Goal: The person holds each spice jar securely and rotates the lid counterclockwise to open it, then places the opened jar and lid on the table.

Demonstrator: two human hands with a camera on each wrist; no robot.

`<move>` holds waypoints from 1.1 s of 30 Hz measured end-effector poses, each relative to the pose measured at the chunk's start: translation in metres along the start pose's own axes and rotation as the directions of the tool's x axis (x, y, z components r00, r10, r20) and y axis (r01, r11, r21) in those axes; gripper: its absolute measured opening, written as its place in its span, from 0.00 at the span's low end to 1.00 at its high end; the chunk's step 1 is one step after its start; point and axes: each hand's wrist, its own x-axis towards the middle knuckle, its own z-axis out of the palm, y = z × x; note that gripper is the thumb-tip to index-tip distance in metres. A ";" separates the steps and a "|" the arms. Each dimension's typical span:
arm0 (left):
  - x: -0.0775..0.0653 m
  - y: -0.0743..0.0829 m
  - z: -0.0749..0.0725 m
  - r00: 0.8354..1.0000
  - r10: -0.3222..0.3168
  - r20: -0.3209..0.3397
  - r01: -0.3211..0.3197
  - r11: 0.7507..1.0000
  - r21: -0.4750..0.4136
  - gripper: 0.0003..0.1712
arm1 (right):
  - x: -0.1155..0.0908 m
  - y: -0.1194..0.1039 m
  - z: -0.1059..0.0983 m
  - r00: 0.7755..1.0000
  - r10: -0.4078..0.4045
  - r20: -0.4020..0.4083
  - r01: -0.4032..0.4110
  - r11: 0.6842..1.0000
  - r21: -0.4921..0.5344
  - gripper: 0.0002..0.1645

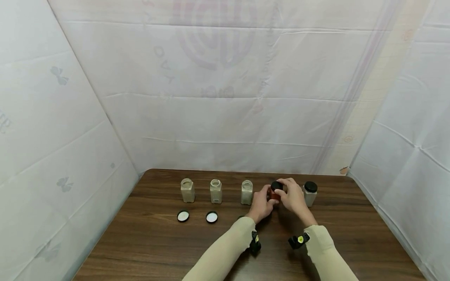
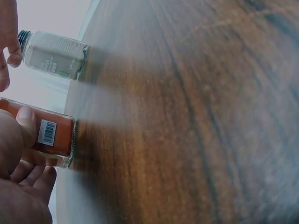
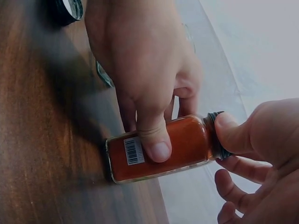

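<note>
L hand (image 1: 260, 205) is curled round the body of a glass jar of red-orange spice (image 3: 184, 142), thumb flat on the near face, fingers on the far side; R hand (image 1: 293, 199) pinches its black screw cap (image 1: 276, 185) btwn thumb & fingers, other fingers loosely bent. Jar is upright at the R part of the wood-grain table (image 1: 158, 249), btwn an open jar & a capped one; cap's on. White barcode label (image 3: 134, 150) sits low on the jar, right by the L thumb; bars show clearly, digits too small to read. Just R of it, a black-capped jar of pale powder (image 1: 310, 198) has pale printed lettering & a small green mark, text too blurry to make out. To the L, 3 uncapped jars w/ pale contents stand in a row: far-L jar (image 1: 188, 192), middle jar (image 1: 216, 191), near jar (image 1: 247, 193) beside the L hand. Middle one has a small white label low down, unreadable at this res. In front, 2 black lids lie white-lined side up: L lid (image 1: 183, 216) & R lid (image 1: 211, 217). Backdrop cloth (image 1: 225, 117) has a faint round emblem & pale letters, too washed out to read.
</note>
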 end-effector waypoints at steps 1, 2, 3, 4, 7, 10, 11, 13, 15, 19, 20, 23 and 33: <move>0.000 0.000 0.000 1.000 0.002 -0.003 -0.002 1.000 -0.002 0.23 | 0.000 0.000 0.000 1.000 0.003 0.005 -0.003 1.000 -0.001 0.25; 0.001 0.000 0.001 1.000 0.003 -0.004 -0.003 1.000 -0.003 0.23 | 0.001 0.000 0.000 1.000 0.007 0.007 -0.007 1.000 -0.003 0.25; 0.001 0.000 0.001 1.000 0.003 -0.006 -0.003 1.000 -0.003 0.23 | 0.001 0.001 0.000 1.000 0.009 0.008 -0.009 1.000 -0.005 0.25; 0.001 0.000 0.001 1.000 0.002 -0.006 -0.002 1.000 -0.003 0.23 | 0.001 0.000 0.000 1.000 0.011 0.007 -0.011 1.000 -0.008 0.25; 0.001 0.000 -0.001 1.000 -0.004 -0.002 0.004 1.000 -0.004 0.23 | 0.001 0.000 0.000 1.000 0.022 0.002 -0.021 1.000 -0.012 0.25; 0.000 0.000 -0.001 1.000 -0.007 0.002 0.007 1.000 -0.003 0.23 | 0.000 -0.001 0.001 0.999 0.034 -0.003 -0.034 0.999 -0.015 0.25; 0.000 0.000 -0.002 1.000 -0.001 0.001 0.001 1.000 0.002 0.22 | 0.000 -0.002 0.001 0.999 0.040 0.000 -0.040 0.999 -0.019 0.26; -0.001 0.001 -0.002 1.000 0.002 0.000 -0.002 1.000 0.012 0.22 | -0.001 -0.002 0.001 0.999 0.045 0.009 -0.045 0.999 -0.024 0.26; -0.002 0.002 -0.003 1.000 0.002 0.000 -0.002 1.000 0.017 0.22 | -0.001 -0.002 -0.001 0.999 0.041 0.012 -0.040 0.999 -0.032 0.28; -0.003 0.004 -0.005 1.000 -0.015 0.012 0.015 1.000 0.013 0.23 | -0.002 -0.003 -0.002 0.999 0.045 -0.009 -0.045 0.999 -0.012 0.34; -0.003 0.004 -0.005 1.000 -0.013 0.011 0.013 1.000 0.010 0.24 | -0.002 -0.004 -0.002 0.998 0.054 -0.025 -0.054 0.999 -0.002 0.35; -0.002 0.003 -0.003 1.000 -0.003 0.006 0.003 1.000 0.006 0.23 | -0.002 -0.006 -0.001 0.993 0.093 -0.070 -0.091 0.995 0.038 0.35; -0.001 0.002 -0.003 0.998 -0.046 0.032 0.046 0.999 -0.021 0.23 | -0.003 -0.013 0.001 0.986 0.124 -0.110 -0.120 0.992 0.041 0.33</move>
